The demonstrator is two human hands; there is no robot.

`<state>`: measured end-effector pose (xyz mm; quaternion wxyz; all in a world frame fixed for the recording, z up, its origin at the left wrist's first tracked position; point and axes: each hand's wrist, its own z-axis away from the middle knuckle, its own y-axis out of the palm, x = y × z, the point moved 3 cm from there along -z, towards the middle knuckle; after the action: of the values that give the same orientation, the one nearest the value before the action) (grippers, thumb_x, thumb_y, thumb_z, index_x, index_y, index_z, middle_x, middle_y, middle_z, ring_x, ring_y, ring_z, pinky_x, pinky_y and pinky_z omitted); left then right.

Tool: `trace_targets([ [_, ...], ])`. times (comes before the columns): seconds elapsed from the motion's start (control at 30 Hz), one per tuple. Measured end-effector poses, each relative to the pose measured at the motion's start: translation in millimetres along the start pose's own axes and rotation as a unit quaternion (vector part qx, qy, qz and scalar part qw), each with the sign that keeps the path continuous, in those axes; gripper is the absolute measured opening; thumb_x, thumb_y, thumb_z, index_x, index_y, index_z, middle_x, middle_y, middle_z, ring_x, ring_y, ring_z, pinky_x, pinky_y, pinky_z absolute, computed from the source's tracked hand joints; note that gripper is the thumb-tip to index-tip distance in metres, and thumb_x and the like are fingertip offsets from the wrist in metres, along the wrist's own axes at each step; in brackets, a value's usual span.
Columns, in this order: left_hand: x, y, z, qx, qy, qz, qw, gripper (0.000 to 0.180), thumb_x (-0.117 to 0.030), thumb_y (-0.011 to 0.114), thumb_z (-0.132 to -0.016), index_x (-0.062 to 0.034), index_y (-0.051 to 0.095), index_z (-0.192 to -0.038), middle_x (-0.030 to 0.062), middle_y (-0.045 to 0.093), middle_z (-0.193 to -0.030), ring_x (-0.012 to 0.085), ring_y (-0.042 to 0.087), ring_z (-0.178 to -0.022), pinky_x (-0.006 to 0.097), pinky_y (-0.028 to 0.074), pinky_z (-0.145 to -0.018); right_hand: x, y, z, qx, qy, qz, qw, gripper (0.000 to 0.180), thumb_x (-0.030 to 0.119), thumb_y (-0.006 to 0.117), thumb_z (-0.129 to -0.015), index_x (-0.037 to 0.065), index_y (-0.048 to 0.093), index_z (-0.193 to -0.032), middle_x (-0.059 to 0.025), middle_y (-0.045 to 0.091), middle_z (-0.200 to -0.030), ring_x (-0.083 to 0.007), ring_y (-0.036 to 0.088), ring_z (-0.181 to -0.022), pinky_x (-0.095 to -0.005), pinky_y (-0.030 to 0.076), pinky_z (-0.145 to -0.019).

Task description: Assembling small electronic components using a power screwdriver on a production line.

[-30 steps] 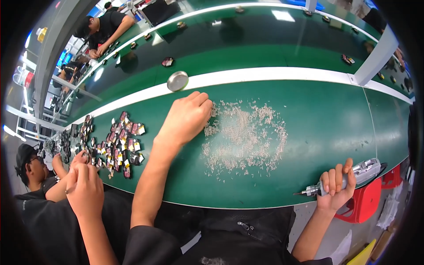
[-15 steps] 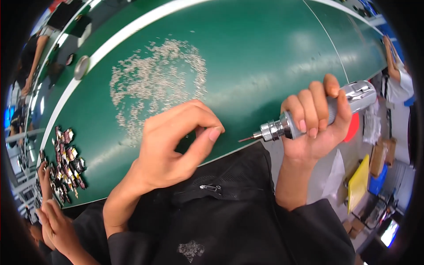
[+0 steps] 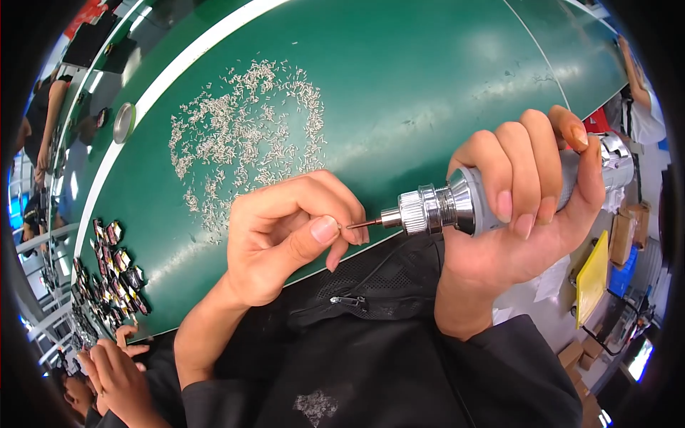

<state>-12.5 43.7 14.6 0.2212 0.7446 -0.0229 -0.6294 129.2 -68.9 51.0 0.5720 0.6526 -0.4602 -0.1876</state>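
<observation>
My right hand (image 3: pixel 528 214) was wrapped around the silver electric screwdriver (image 3: pixel 492 196), its long axis running sideways with the bit (image 3: pixel 365 223) aimed at my left hand (image 3: pixel 289 239), whose pinched fingertips (image 3: pixel 325 230) touched the bit's tip. The scattered screws (image 3: pixel 242 139) lay beyond my left hand.

At the right edge we see brown cardboard boxes (image 3: pixel 626 227) beside a flat yellow package (image 3: pixel 592 280), and a lit screen (image 3: pixel 640 359) lower down.
</observation>
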Motion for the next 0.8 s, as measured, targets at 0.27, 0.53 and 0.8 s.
trace_targets([
  [0.27, -1.9, -4.5, -1.3, 0.029, -0.01, 0.039, 0.999, 0.02, -0.007, 0.05, -0.095, 0.0088, 0.059, -0.087, 0.0194, 0.059, -0.089, 0.0142, 0.053, -0.061, 0.025, 0.044, -0.056, -6.5, 2.4, -2.1, -0.005, 0.0, -0.01, 1.0, 0.017, 0.02, 0.05, -0.092, 0.003, 0.051, -0.091, 0.0019, 0.038, -0.052, -0.0093, 0.037, -0.04, -0.0259, 0.036, -0.046],
  [0.53, -7.0, -5.5, 0.7, 0.011, -0.039, -0.068, 0.997, 0.015, -0.003, 0.054, -0.092, 0.0062, 0.06, -0.081, 0.0132, 0.06, -0.083, 0.0104, 0.052, -0.061, 0.024, 0.042, -0.054, -4.6, 4.9, 0.1, 0.021, -0.008, 0.034, 0.999, 0.017, 0.021, 0.049, -0.093, 0.004, 0.051, -0.091, 0.0023, 0.039, -0.052, -0.0091, 0.037, -0.04, -0.0256, 0.036, -0.046],
  [0.8, -5.8, 1.2, -1.5, 0.023, 0.077, -0.291, 0.953, 0.016, -0.004, 0.053, -0.09, 0.0062, 0.056, -0.077, 0.0148, 0.059, -0.074, 0.0185, 0.054, -0.061, 0.028, 0.043, -0.055, -0.3, -1.3, -0.6, 0.098, 0.04, 0.086, 0.991, 0.023, 0.023, 0.04, -0.097, 0.003, 0.052, -0.094, 0.0, 0.04, -0.054, -0.0108, 0.038, -0.042, -0.0271, 0.037, -0.048],
])
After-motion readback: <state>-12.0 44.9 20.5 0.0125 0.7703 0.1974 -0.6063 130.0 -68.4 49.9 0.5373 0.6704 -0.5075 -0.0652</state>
